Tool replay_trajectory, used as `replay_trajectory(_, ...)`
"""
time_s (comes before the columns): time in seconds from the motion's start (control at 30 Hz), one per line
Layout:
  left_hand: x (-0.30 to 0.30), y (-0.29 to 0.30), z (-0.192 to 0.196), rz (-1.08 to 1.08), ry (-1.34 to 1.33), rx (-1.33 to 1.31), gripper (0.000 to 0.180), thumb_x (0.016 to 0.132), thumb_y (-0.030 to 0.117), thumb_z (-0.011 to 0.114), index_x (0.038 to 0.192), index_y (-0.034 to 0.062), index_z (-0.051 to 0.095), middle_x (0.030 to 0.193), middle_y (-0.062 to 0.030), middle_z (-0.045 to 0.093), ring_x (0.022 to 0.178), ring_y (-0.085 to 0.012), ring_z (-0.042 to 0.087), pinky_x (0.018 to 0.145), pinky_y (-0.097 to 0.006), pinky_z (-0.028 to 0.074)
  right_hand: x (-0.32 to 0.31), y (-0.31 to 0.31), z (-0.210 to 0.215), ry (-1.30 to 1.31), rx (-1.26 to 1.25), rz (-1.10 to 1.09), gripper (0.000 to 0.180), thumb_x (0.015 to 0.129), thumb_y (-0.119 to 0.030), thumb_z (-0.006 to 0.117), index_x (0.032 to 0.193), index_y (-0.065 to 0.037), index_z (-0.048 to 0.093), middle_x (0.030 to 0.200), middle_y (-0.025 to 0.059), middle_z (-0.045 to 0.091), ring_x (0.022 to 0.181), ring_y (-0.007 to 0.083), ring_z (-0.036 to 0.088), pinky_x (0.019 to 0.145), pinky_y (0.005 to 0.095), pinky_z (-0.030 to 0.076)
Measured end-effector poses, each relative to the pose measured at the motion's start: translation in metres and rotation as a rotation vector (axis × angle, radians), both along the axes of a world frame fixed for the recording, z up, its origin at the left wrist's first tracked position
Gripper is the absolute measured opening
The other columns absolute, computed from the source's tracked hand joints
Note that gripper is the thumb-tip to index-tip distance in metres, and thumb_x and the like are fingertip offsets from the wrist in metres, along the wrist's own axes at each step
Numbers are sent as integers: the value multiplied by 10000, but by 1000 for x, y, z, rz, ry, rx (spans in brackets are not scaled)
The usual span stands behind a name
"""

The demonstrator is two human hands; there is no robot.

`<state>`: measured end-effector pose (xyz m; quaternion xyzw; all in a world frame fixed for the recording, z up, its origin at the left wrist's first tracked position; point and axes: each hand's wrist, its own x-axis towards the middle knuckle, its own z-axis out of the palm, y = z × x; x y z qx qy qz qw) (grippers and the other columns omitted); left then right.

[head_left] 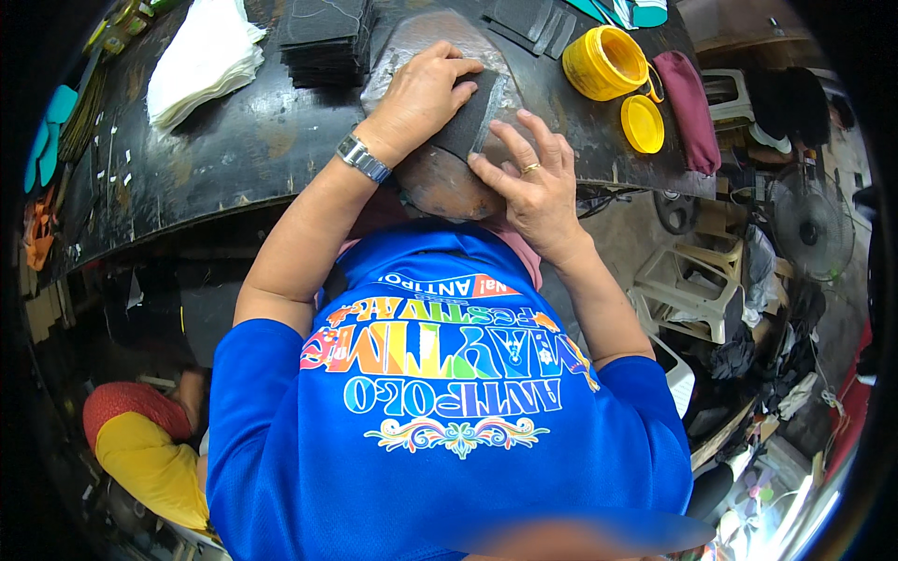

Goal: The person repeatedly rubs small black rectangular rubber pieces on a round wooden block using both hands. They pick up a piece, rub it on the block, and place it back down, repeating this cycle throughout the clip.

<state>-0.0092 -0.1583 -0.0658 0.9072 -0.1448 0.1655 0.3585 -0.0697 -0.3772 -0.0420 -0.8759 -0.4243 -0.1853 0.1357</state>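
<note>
Resting loose left hand (pixel 419 105) on black fabric panel (pixel 468 120) atop brown slab (pixel 444 192); spreading unclenched right hand (pixel 541 187) by panel's right edge.

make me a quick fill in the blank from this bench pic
1. The left hand, on the dark piece, has a ____ at its wrist.
2. The right hand wears a gold-coloured ____.
3. The tub and lid are both coloured ____.
4. The white stack lies to the ____ of the black stack.

Missing words: watch; ring; yellow; left.
</note>
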Motion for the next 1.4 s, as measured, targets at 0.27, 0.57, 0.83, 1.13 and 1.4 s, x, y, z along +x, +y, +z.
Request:
replay_trajectory(0.27, 0, 2, 0, -10, -6, 34, 276, 896, 162, 704, 1154, 72, 745, 1125, -141, 675, 1061, -351, 655, 936, -435, 534, 16, 2, 2, 311, 335, -27, 375, 789, 59, 620, 1077, -133, 765, 1318, 120, 597, 1300, 366, 497, 1076, 460, 413)
replay_trajectory(0.57, 0, 1, -2, 2, -24, 46, 297, 903, 162, 722, 1188, 76, 736, 1124, -159, 670, 1038, -363, 655, 928, -420, 525, 21, 7, -11, -83, 4, -106, 346, 820, -116, 634, 1143, -163, 748, 1346, 85, 608, 1311, 317, 494, 1001, 462, 399)
replay_trajectory(0.83, -1, 1, 1, -7, 0, 38, 274, 900, 151, 716, 1164, 86, 747, 1102, -148, 675, 1028, -356, 659, 915, -420, 531, -15, 3, 5, -35, -72, 46, 354, 824, -85, 684, 1143, -223, 756, 1387, 50, 593, 1320, 288, 514, 994, 436, 390)
replay_trajectory(1.13, 91, 10, 28, 23, -185, -279, 222, 913, 160, 691, 1117, 133, 774, 1086, -155, 718, 1033, -345, 687, 918, -402, 538, 15, 1, -8, 309, 769, -199, 489, 868, 85, 636, 1334, -65, 633, 1346, 148, 521, 1063, 235, 614, 837, 293, 506)
replay_trajectory(1.4, 213, -18, -18, 52, -71, -328, 245, 876, 125, 679, 1084, 9, 741, 1091, -197, 735, 1053, -342, 695, 955, -404, 531, 17, 5, -24, 419, 755, -255, 536, 877, 50, 659, 1394, -70, 579, 1312, 142, 547, 1021, 232, 628, 855, 319, 524)
